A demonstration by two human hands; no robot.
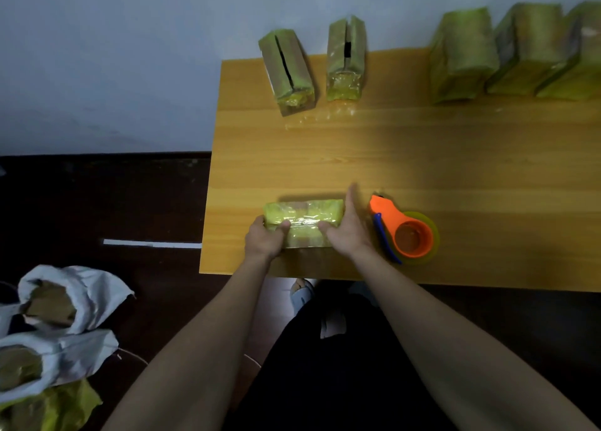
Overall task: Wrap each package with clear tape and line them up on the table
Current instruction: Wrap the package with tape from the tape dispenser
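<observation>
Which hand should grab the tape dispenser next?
Probably the right hand. The orange tape dispenser lies just to its right on the table, while the left hand grips the far end of the package and would have to cross over.

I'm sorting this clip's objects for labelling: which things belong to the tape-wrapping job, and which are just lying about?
Job:
- package held by left hand and right hand
- orange tape dispenser
- five packages standing along the table's far edge
- table

Lying about:
- white bags on the floor
- white strip on the floor
</observation>
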